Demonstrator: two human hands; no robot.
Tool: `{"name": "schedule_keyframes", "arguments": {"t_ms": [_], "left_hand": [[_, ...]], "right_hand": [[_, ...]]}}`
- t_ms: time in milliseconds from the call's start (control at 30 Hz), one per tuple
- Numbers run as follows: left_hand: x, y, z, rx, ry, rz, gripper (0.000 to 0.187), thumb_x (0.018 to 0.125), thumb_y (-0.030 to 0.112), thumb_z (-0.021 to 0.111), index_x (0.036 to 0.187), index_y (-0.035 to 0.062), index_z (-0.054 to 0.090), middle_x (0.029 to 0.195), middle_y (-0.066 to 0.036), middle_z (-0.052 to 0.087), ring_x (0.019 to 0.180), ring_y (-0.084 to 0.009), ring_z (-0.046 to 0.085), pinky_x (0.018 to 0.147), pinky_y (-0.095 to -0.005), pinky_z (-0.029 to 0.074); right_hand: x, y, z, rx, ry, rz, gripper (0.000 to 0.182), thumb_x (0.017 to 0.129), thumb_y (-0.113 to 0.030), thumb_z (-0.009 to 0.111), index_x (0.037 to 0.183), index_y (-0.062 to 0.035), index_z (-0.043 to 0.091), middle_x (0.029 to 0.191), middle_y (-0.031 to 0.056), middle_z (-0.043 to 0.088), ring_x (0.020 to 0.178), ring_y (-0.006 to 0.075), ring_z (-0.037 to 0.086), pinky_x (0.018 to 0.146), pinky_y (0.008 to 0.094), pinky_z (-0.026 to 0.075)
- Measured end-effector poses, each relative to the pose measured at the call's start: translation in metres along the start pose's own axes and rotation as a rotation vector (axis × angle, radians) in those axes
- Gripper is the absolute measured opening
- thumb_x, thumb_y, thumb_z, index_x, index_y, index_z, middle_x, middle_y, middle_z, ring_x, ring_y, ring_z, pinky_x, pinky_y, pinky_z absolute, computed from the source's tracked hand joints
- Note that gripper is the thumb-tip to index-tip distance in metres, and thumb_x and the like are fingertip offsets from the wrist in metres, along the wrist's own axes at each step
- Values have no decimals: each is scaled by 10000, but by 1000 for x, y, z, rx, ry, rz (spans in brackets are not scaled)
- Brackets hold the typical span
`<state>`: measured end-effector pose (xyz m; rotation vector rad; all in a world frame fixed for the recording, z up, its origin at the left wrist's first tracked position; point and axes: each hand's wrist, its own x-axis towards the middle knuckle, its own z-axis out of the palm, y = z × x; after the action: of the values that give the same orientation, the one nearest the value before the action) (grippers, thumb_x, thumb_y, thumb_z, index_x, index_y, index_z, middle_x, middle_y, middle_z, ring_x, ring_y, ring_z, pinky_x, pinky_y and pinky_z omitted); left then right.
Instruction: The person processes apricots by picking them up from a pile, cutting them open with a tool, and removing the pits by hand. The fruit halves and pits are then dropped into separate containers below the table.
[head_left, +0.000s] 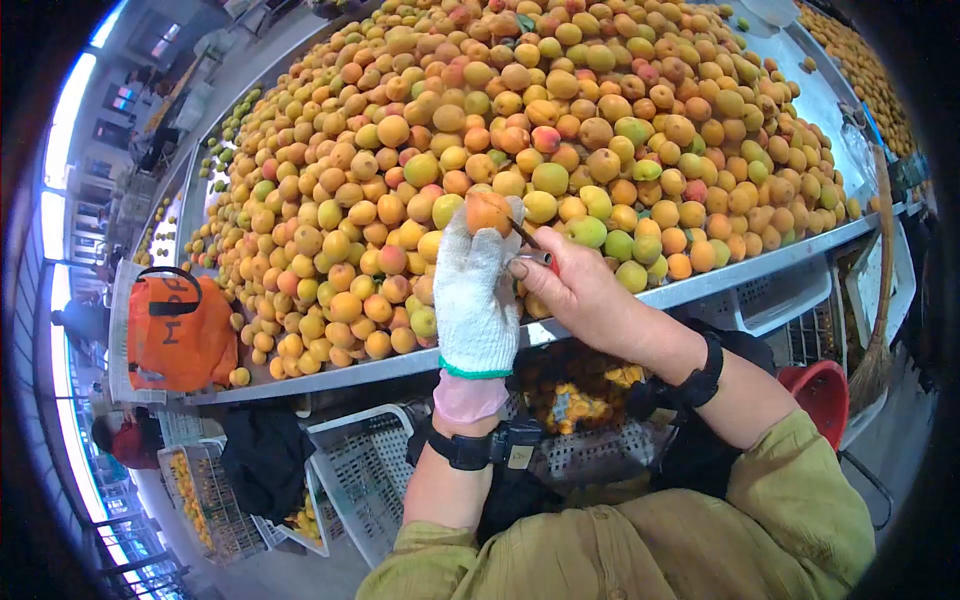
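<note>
My left hand (476, 295), in a white knit glove with a green cuff edge, is closed around an orange apricot (489, 212) above the near side of the fruit heap. In my bare right hand (585, 290) is a small knife (538, 254) with a reddish, metal-ended handle. Its dark, narrow blade points at the apricot's right side; whether it cuts in, I cannot make out. Around both hands lies a large pile of apricots (400, 170), yellow, orange and some greenish, on a metal table (700, 286).
An orange bag (170, 330) stands at the table's left end. Below the front edge are white plastic crates (365, 470) and a crate with fruit and yellow scraps (575, 405). To the right are a red bucket (818, 395) and a broom (878, 365).
</note>
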<state>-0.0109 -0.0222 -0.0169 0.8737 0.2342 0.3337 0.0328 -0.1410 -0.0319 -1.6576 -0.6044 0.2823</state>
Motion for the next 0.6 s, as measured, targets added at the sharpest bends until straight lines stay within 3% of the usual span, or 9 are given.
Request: {"name": "schedule_keyframes", "arguments": {"t_ms": [33, 100, 233, 367, 433, 600], "left_hand": [[3, 1, 0, -1, 0, 0, 442, 902, 52, 582, 1308, -42, 434, 1194, -128, 576, 1097, -166, 557, 929, -296, 462], [7, 7, -1, 397, 24, 72, 444, 883, 34, 608, 1292, -46, 456, 1196, -128, 571, 1099, -159, 553, 921, -285, 468], [7, 7, 2, 522, 30, 208, 447, 879, 57, 623, 1289, -45, 477, 1176, -123, 578, 1089, -164, 558, 924, -281, 465], [5, -3, 0, 473, 72, 106, 384, 917, 109, 589, 1260, -35, 490, 1144, -104, 589, 1055, -151, 563, 906, -280, 463], [2, -9, 2, 105, 48, -28, 323, 942, 153, 568, 1209, -21, 516, 1126, -88, 591, 1014, -132, 561, 880, -270, 457], [4, 2, 6, 358, -27, 39, 280, 941, 154, 575, 1167, -7, 542, 1080, -72, 601, 966, -132, 571, 843, -269, 460]], "right_hand": [[2, -3, -6, -100, -25, 54, 340, 933, -338, 552, 917, -2, 506, 704, 190, 572, 693, 365, 594, 605, 447, 437], [4, -8, -14, -202, -51, 108, 332, 935, -331, 551, 931, -3, 498, 705, 191, 574, 698, 368, 594, 607, 449, 437], [3, -12, -15, -211, -84, 107, 312, 937, -310, 545, 935, -4, 484, 724, 205, 587, 719, 387, 595, 613, 451, 443], [1, -3, -6, -174, -47, 33, 302, 932, -286, 540, 960, 3, 459, 754, 232, 602, 760, 416, 604, 641, 479, 452], [1, -7, -8, -227, -58, 65, 296, 928, -277, 541, 967, 4, 454, 757, 235, 605, 766, 424, 605, 649, 489, 455], [1, -6, -11, -329, -60, 95, 283, 917, -262, 549, 964, -3, 445, 757, 236, 611, 750, 439, 606, 642, 505, 461]]}}
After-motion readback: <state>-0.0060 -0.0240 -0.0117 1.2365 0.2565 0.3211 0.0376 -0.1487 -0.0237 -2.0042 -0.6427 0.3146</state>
